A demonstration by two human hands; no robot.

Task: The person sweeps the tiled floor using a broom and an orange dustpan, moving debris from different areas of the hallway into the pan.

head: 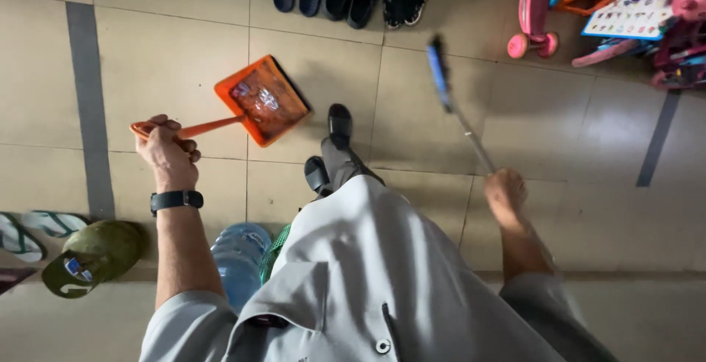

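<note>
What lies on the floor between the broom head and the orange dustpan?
Only bare tile floor shows between the broom head and the dustpan. The person's black shoe stands just below that line, beside the dustpan's right edge.

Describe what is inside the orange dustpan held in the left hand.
The orange dustpan in the left hand carries a thin scatter of pale litter scraps. What kind they are is too small to tell; nothing covers them.

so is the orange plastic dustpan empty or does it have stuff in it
Not empty: pale scraps and wrappers lie in the orange plastic dustpan, held by the left hand.
</note>
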